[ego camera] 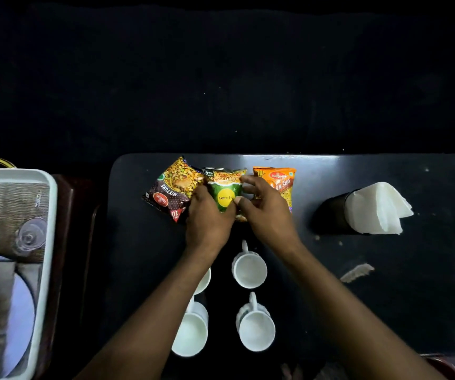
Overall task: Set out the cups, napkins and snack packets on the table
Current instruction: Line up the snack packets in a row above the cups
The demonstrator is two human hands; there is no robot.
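Three snack packets lie side by side at the far edge of the dark table (385,297): a brown mixture packet (170,189), a green packet (225,192) in the middle and an orange packet (278,182). My left hand (207,223) grips the green packet's left side and my right hand (264,212) grips its right side, covering part of the orange one. Several white cups stand nearer to me, among them a far right cup (249,268), a near right cup (256,329) and a near left cup (190,333); another is mostly hidden under my left forearm. White napkins (377,208) fan out of a dark holder (330,215) at the right.
A white tray (48,242) at the left holds a woven mat, a clear plastic cup (30,237) and a pale plate. A scrap of paper (356,272) and crumbs lie on the table's right half. Beyond the table everything is dark.
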